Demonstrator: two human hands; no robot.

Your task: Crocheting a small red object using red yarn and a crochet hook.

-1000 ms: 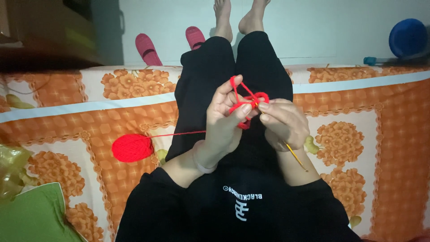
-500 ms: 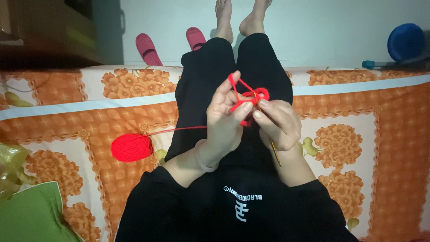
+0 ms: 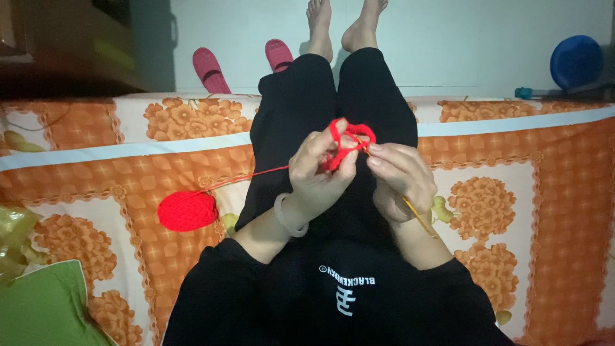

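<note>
The left hand [image 3: 317, 170] pinches the red crochet loop [image 3: 349, 138]; right hand [image 3: 400, 176], just beside, grips the hook [image 3: 416, 214], shaft slanting down-right.

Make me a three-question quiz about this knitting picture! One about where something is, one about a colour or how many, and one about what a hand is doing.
1. Where is the yarn ball?
A. On the orange bedcover
B. On the floor
C. On the lap

2. How many slippers lie on the floor?
A. One
B. Two
C. Four

3. What does the right hand hold?
A. Nothing
B. The ball
C. A hook

Answers: 1 A, the ball rests on the cover beside the leg. 2 B, a pink pair shows past the bed. 3 C, its fingers grip the thin hook by the red yarn looped on the left hand.
</note>
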